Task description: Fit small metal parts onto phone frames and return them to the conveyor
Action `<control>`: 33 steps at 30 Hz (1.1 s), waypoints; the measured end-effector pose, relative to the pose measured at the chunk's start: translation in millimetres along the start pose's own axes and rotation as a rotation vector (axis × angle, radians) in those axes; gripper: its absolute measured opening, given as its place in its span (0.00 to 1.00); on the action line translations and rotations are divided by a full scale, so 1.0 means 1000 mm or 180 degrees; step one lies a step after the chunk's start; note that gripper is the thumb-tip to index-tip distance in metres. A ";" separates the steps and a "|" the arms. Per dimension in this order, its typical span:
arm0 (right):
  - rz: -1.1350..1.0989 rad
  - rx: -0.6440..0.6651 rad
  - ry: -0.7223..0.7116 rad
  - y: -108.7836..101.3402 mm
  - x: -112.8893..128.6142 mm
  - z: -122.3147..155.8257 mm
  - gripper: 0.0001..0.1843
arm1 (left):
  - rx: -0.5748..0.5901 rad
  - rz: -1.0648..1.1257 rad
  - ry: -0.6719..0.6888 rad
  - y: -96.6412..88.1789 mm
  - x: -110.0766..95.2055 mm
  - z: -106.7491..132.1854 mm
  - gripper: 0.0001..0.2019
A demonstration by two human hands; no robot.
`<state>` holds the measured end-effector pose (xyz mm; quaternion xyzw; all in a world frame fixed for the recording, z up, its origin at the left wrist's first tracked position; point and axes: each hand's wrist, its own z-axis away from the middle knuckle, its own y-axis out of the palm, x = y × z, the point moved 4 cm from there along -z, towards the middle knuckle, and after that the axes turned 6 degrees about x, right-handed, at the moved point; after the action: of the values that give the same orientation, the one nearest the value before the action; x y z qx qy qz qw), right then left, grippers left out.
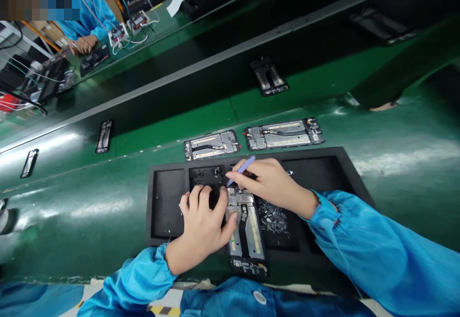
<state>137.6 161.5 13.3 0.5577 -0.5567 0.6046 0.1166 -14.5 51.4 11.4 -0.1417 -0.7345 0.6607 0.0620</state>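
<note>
An opened phone frame (256, 233), with silver plates and a black ribbon cable down its middle, lies on a black foam tray (347, 163). My left hand (203, 218) is at its left side, the thumb on the frame and the index fingertip by its upper corner; the other fingers are spread over the tray. Pinched in my right hand (271, 182) is a slim purple pointed tool (241, 170), its tip at the frame's top end near my left index finger. My fingers partly hide that corner. Small loose parts (275, 218) fill a tray compartment to the right.
Beyond the tray lie two similar phone frames (212, 145) on the green bench (89, 211). Further frames (269, 76) rest on the strip behind, below a grey rail (215, 60). A co-worker's hands (85, 44) are at the far left among cables and devices.
</note>
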 end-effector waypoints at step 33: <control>-0.1341 -0.0301 0.1069 -0.021 -0.039 -0.009 0.29 | -0.0016 0.0021 -0.0019 0.001 -0.001 0.000 0.22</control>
<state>162.0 194.8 -4.5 0.5471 -0.4288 0.6244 0.3564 -13.9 51.0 10.0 -0.1423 -0.7359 0.6595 0.0573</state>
